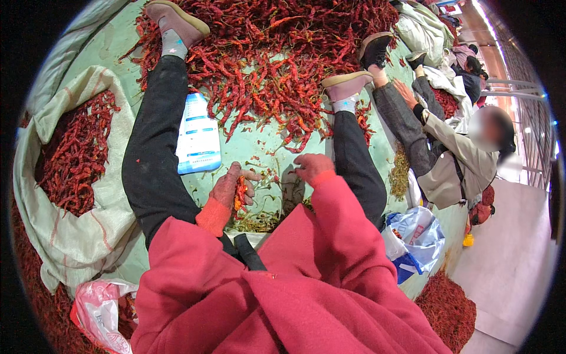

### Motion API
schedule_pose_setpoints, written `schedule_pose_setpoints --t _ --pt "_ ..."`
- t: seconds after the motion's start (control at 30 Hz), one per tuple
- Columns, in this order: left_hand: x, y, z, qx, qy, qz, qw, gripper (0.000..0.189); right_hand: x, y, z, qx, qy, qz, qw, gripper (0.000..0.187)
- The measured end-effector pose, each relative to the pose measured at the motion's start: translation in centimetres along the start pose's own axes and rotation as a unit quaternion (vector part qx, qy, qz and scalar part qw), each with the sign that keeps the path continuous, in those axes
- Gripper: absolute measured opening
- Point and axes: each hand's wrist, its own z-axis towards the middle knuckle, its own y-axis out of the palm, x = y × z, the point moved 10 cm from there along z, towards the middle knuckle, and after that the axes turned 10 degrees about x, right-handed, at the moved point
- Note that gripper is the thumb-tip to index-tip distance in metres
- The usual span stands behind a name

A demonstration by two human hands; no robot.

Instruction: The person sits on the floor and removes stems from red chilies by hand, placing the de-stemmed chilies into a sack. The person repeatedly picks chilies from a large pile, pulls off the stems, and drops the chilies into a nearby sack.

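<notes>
My left hand [230, 186] is closed around a few dried red chili peppers [240, 194], their bodies showing between thumb and fingers. To its right, my right hand [313, 167] hovers over the pale green sheet [247, 152], fingers bent and slightly apart; I see nothing in them. A large heap of dried red chilies [274, 57] spreads beyond both hands, between my outstretched legs. Loose chili stems [256, 222] and red scraps lie beneath and near my hands. Beside my left leg rests a blue and white printed sheet [199, 137], its left edge partly hidden by the leg.
At left stands an open white woven sack [110, 230] of chilies, with a red and white bag [99, 309] below it. A blue and white plastic bag [418, 234] lies right of me. Another person [460, 163] sits at right. More chilies [446, 309] are heaped lower right.
</notes>
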Motion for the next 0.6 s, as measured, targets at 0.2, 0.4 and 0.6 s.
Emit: schedule_pose_setpoints --t 0.2,0.4,0.6 --pt "0.0 -0.5 -0.1 0.011 -0.022 -0.007 1.0 0.064 -0.5 2.9 0.2 -0.053 0.024 -0.073 0.996 0.025" --pt "-0.2 -0.4 -0.1 0.031 -0.027 0.005 0.999 0.062 -6.1 -2.2 -2.4 -0.014 0.077 0.353 0.932 0.023" --pt "0.2 -0.5 -0.5 0.021 -0.017 -0.008 1.0 0.064 -7.1 -4.6 -1.6 0.057 0.04 0.304 0.95 0.024"
